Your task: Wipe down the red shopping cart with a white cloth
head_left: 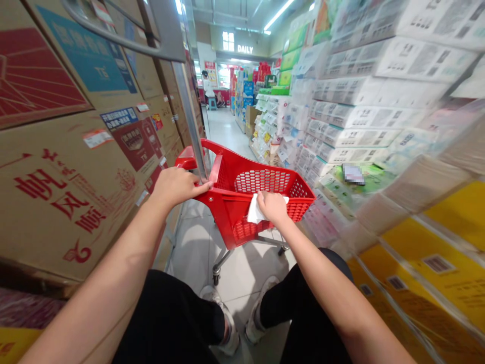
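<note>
A red plastic shopping cart (223,217) with a perforated basket stands side-on in front of my legs. At its left end, my left hand (178,184) grips the cart, thumb stretched along the red rim beside an upright metal pole (193,116). My right hand (273,206) is closed on a white wiping cloth (254,211), pressed against the near top rim of the basket. Part of the cloth hangs down over the basket's outer side. The fingertips of both hands are partly hidden.
Stacked cardboard boxes (56,197) wall the left side. White packaged goods (352,111) and yellow cartons (424,263) rise on the right, blurred. A tiled aisle (227,131) runs ahead to a distant person (207,86) near a blue stool (212,102).
</note>
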`<state>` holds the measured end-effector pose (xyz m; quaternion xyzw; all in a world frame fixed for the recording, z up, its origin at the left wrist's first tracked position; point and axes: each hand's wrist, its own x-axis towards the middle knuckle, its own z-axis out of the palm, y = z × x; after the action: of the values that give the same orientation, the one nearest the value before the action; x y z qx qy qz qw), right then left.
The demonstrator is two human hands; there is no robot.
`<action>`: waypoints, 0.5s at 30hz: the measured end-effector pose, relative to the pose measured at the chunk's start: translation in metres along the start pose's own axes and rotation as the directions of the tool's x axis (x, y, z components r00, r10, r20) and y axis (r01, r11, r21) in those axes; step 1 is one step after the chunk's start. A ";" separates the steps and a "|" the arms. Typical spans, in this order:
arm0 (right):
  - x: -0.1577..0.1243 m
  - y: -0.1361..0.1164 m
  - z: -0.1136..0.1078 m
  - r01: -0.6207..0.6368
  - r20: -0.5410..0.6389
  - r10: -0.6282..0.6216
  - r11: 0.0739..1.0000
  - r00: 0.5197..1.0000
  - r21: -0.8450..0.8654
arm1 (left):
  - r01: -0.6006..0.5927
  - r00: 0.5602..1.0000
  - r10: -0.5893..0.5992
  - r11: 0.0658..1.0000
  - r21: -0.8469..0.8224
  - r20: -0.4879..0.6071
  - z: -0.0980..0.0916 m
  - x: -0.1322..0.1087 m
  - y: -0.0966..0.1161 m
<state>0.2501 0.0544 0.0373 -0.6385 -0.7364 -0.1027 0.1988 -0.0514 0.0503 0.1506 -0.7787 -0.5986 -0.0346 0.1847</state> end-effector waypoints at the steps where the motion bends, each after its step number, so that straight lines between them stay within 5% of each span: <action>1: -0.003 0.020 0.002 -0.022 0.005 0.022 0.999 1.000 -0.037 | -0.004 1.000 0.004 1.000 0.003 0.007 0.001 0.000 -0.003; 5: -0.017 0.095 0.004 -0.148 0.009 0.151 0.978 0.988 -0.145 | -0.003 1.000 0.003 1.000 0.006 0.008 0.006 0.001 -0.018; 8: -0.025 0.124 0.005 -0.229 0.011 0.233 0.961 0.972 -0.158 | 0.017 1.000 -0.017 1.000 -0.002 0.007 0.010 0.003 -0.026; 11: -0.028 0.119 0.006 -0.273 -0.022 0.272 0.952 0.962 -0.142 | 0.048 0.998 -0.048 0.999 -0.002 0.028 0.011 0.005 -0.029; 15: -0.021 0.064 0.008 -0.218 -0.068 0.213 0.973 0.975 -0.081 | 0.073 0.996 -0.072 0.997 -0.016 0.054 0.007 0.004 -0.025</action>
<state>0.3140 0.0490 0.0148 -0.7196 -0.6512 -0.1315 0.2020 -0.0749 0.0617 0.1510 -0.7588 -0.6308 -0.0259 0.1601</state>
